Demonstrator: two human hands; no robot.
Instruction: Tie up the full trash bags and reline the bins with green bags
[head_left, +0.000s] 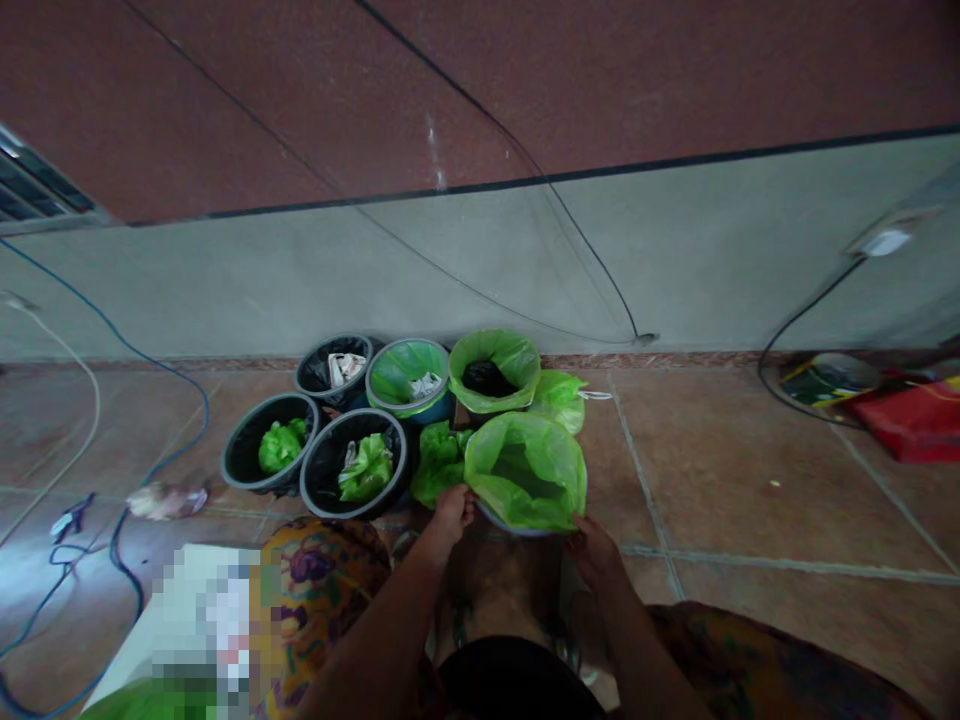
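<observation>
A bin lined with a bright green bag (pixel 526 470) stands between my hands, the bag folded over its rim. My left hand (pixel 454 508) is closed on the bag's edge at the left side of the rim. At the lower right of the rim, my right hand (pixel 591 545) pinches the same green bag. Left of this bin lies a crumpled green bag (pixel 441 462) on the floor. Behind it stands another green-lined bin (pixel 495 370) with something black inside, and a tied green bag (pixel 559 400) rests beside that.
Several more lined bins (pixel 354 462) stand to the left, holding crumpled bags or paper. A blue cable (pixel 124 340) runs over the floor at left. At far right are a red bag (pixel 911 425), a tin (pixel 829 380) and a black cable (pixel 780 325). A wall (pixel 420 260) rises behind.
</observation>
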